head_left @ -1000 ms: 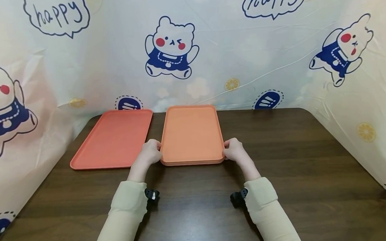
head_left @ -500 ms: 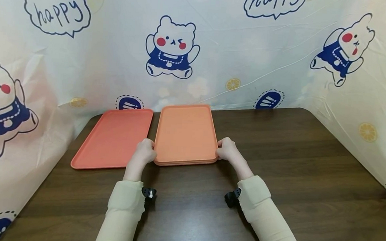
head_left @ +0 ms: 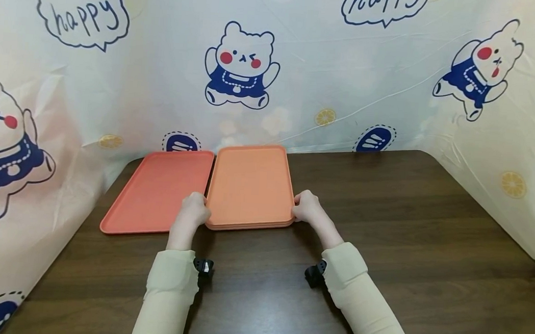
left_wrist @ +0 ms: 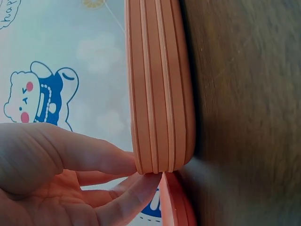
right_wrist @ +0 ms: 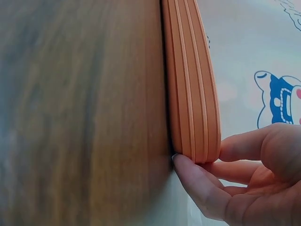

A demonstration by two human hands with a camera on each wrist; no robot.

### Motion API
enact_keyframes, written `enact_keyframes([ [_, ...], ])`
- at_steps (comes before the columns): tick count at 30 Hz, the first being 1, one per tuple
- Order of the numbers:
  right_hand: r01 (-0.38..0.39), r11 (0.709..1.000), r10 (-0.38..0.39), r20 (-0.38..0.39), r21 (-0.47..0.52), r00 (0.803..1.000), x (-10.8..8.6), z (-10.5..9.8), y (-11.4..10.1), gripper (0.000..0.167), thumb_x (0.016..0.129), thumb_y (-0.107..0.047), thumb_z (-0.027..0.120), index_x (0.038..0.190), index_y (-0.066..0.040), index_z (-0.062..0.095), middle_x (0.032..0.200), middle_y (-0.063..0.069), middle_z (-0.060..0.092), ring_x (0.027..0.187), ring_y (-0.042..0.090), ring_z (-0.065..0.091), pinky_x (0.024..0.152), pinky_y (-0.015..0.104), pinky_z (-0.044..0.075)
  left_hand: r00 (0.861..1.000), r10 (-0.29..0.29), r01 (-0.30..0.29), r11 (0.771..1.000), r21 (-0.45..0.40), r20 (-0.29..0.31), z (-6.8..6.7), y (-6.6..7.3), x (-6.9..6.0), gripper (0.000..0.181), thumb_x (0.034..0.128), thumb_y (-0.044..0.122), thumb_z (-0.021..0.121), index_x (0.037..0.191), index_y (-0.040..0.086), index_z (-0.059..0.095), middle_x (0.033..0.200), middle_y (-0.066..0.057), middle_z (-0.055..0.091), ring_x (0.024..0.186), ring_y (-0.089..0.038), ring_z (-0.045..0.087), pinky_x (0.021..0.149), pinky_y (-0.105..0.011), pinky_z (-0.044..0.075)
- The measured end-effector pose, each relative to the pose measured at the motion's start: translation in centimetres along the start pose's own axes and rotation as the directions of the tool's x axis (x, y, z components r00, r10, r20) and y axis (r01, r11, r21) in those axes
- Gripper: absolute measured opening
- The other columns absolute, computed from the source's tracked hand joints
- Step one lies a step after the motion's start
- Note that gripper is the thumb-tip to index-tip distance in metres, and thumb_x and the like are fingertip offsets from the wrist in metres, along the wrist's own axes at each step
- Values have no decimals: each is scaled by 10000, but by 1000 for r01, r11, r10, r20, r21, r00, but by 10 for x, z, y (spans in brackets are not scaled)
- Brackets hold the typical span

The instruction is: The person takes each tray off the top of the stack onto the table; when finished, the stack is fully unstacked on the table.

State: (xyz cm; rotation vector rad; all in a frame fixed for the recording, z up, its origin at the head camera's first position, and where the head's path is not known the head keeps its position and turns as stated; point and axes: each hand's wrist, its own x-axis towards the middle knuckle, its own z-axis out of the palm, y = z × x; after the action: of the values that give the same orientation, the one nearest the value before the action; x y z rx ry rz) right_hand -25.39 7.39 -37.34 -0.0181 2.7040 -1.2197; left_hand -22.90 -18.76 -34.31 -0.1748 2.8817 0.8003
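A stack of several orange trays (head_left: 251,186) lies on the table, its left edge close beside a coral-red tray (head_left: 160,191). My left hand (head_left: 191,214) pinches the stack's left side near the front corner, over the red tray's right edge. At the opposite side my right hand (head_left: 310,210) pinches the stack. In the left wrist view thumb and fingers of the left hand (left_wrist: 70,174) meet the stack's edge (left_wrist: 160,94). The right wrist view has the right hand (right_wrist: 249,174) with fingertips at the rims of the stack (right_wrist: 195,94).
The brown wooden table (head_left: 410,237) extends to the right and in front of the trays. A patterned cloth (head_left: 310,62) with bears and "happy" bubbles hangs behind and at both sides. A small black camera is strapped at each wrist.
Both hands and the orange stack have moved left, closing most of the gap to the red tray. The red tray keeps its place, and both hands keep their hold.
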Motion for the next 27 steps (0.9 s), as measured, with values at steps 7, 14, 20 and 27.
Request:
enact_keyframes([
  [7,2,1000,-2,3,0,1000,1,6,-5,203,735,88,507,842,40,672,688,60,605,521,91,570,535,231,532,999,-35,36,998,55,-14,-3,-2,-1,302,819,-67,436,595,98,317,592,-11,252,535,-147,262,473,-249,273],
  [14,10,1000,-10,-5,-6,1000,0,11,-8,183,731,90,511,802,34,670,691,69,618,549,116,610,552,246,544,999,-45,45,996,71,-1,-4,-5,0,259,828,-68,433,631,78,348,629,-45,292,566,-177,312,491,-269,321],
  [20,9,1000,-9,10,27,1000,0,13,-10,198,733,94,519,843,49,678,680,69,619,562,137,619,592,284,559,999,-42,44,996,81,-23,-5,-8,1,150,814,-63,449,689,19,442,702,-108,406,630,-220,390,518,-281,358],
  [27,12,998,-13,24,59,1000,1,15,-11,221,745,84,532,899,53,687,736,103,648,575,144,635,577,264,555,999,-24,27,995,95,-37,-7,-12,1,165,785,-56,479,652,34,439,675,-88,408,654,-228,389,540,-286,360],
])
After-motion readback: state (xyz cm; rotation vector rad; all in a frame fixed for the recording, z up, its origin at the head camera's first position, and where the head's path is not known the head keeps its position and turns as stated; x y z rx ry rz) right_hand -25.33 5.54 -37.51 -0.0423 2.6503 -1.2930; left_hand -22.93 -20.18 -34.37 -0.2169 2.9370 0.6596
